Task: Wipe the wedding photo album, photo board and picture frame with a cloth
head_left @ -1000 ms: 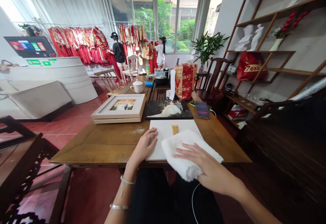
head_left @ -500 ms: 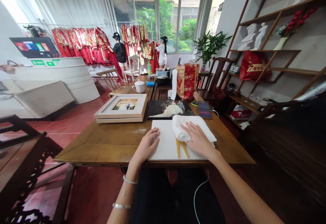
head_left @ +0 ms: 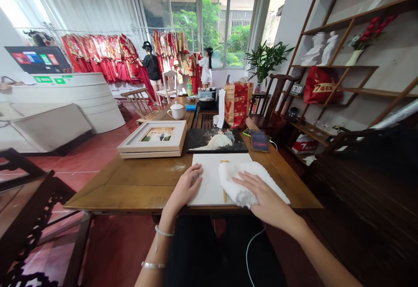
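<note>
A white board (head_left: 209, 178) lies flat on the wooden table (head_left: 143, 182) right in front of me. My left hand (head_left: 186, 187) rests on the board's left edge, fingers curled down against it. My right hand (head_left: 264, 195) lies flat with spread fingers on a white cloth (head_left: 248, 180), which covers the board's right part. A thin yellow piece (head_left: 224, 193) shows from under the cloth's left side.
Beyond the board lie a dark photo panel (head_left: 215, 141), a stacked pale picture frame (head_left: 153, 138), a phone (head_left: 259, 141) and a red paper bag (head_left: 237, 103). Two people stand far back at racks of red garments. A shelf unit (head_left: 342, 65) lines the right wall.
My right hand slid the cloth away from me across the board, then back toward me. The yellow piece went from mostly uncovered to nearly hidden. My left hand stayed put.
</note>
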{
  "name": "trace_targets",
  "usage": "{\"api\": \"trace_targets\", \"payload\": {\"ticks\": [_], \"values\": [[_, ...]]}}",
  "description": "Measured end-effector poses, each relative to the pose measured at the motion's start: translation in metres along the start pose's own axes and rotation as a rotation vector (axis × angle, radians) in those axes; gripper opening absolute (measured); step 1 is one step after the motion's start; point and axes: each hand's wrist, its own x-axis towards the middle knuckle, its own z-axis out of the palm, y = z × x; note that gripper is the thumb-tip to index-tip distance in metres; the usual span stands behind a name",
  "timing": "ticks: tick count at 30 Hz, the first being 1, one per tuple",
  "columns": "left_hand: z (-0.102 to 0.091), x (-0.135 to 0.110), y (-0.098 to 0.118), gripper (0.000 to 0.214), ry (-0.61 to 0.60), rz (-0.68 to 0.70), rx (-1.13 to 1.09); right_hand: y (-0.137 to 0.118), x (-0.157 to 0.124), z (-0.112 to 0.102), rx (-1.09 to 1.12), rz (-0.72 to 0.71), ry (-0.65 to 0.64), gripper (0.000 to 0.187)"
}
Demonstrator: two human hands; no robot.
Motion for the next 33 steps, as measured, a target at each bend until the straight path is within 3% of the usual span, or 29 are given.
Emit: {"api": "trace_targets", "payload": {"ticks": [5, 8, 11, 16, 19, 21, 24, 28, 31, 33], "values": [[0.001, 0.0, -0.002, 0.029, -0.001, 0.007, 0.0, 0.004, 0.063, 0.0, -0.051, 0.107, 0.007, 0.073], [0.0, 0.001, -0.002, 0.028, -0.003, 0.011, 0.004, -0.008, 0.077, 0.003, -0.109, 0.14, -0.009, 0.07], [0.001, 0.0, -0.001, 0.028, -0.004, 0.001, 0.003, -0.022, 0.063, 0.01, -0.155, 0.124, -0.015, 0.074], [0.001, 0.0, 0.001, 0.029, -0.003, -0.016, -0.003, -0.037, 0.002, 0.013, -0.114, 0.027, -0.047, 0.09], [0.001, 0.0, 0.001, 0.03, -0.007, -0.014, -0.001, -0.034, -0.025, 0.006, -0.044, -0.034, -0.088, 0.096], [0.0, 0.0, 0.001, 0.03, -0.005, -0.007, 0.001, -0.025, -0.028, 0.0, 0.013, -0.064, -0.108, 0.093], [-0.001, 0.0, 0.002, 0.029, 0.001, 0.001, -0.004, -0.008, -0.012, -0.006, 0.071, -0.059, -0.074, 0.084], [-0.001, 0.0, 0.002, 0.028, 0.003, 0.014, -0.004, 0.003, 0.031, -0.005, -0.002, 0.092, -0.003, 0.079], [-0.001, 0.0, 0.002, 0.029, 0.002, 0.009, -0.003, -0.012, 0.058, 0.003, -0.081, 0.168, -0.034, 0.078], [0.0, 0.001, 0.001, 0.029, 0.01, 0.01, -0.016, -0.03, 0.065, 0.012, -0.139, 0.132, -0.049, 0.075]]}}
